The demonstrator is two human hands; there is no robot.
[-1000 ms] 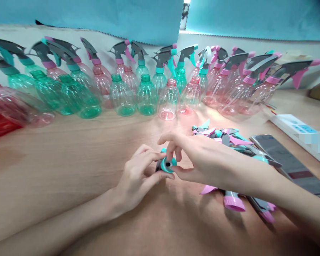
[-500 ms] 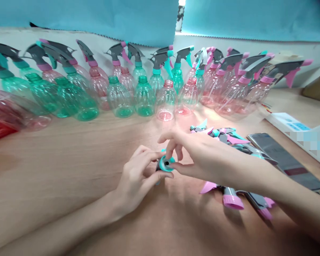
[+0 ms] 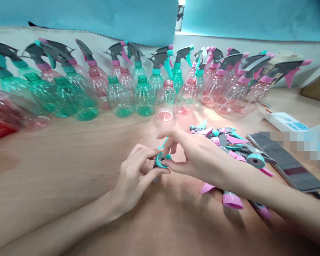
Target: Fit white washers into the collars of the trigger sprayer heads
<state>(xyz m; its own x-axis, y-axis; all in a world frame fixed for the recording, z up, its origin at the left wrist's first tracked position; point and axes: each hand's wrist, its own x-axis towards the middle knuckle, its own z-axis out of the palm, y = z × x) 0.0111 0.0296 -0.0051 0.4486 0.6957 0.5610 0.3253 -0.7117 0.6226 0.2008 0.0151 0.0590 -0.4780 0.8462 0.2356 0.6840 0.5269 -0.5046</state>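
Observation:
My left hand (image 3: 134,174) grips a grey trigger spray head with a turquoise collar (image 3: 160,164), thumb below and fingers above. The collar's open end faces up toward me, and a dark hole shows inside it. My right hand (image 3: 188,151) reaches over from the right, its thumb and a bent finger closed on the collar at the opening. Whether a small part sits between those fingertips is hidden. Beside my right hand lies a pile of loose pink, turquoise and grey spray heads (image 3: 237,140), partly covered by my forearm.
Clear green bottles (image 3: 144,97) and pink bottles (image 3: 165,101) stand along the back, several topped with spray heads (image 3: 160,58). A red plastic bag (image 3: 0,124) is at the left. On the right lie a phone (image 3: 290,163) and a white box (image 3: 285,121).
My right thumb and finger have moved into the collar's opening. Both hands and the spray head have shifted slightly left, and my right forearm has lowered, uncovering more of the pile.

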